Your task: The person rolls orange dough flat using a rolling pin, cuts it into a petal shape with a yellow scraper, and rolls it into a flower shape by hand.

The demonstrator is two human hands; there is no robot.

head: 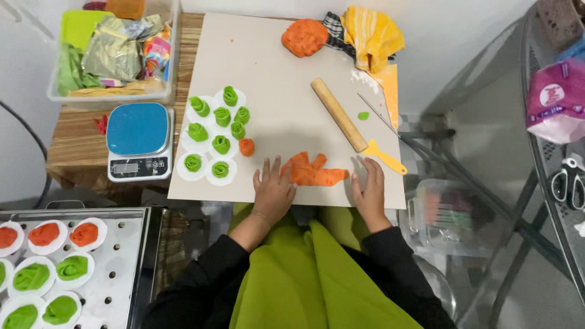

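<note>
Orange dough (pixel 314 172) lies flattened on the board's (pixel 274 67) near edge between both hands; left hand (pixel 274 189) and right hand (pixel 370 192) rest open, palms down, beside it. Judging by the rolled pieces (pixel 218 131), rolling it up comes next.

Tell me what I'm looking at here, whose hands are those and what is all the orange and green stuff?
This is one picture from a camera worn on a person's head, looking down at their own lap and hands. There is no machine. The left hand lies flat on a pale board, its fingers touching a flattened orange dough piece. The right hand rests beside that piece, nothing gripped in it. Farther up lie a wooden rolling pin, a yellow scraper and a big orange dough lump. To the left, little green dough rolls sit on white paper rounds, with one orange roll next to them. Off the board are a blue kitchen scale and a metal tray with more orange and green pieces.
</note>
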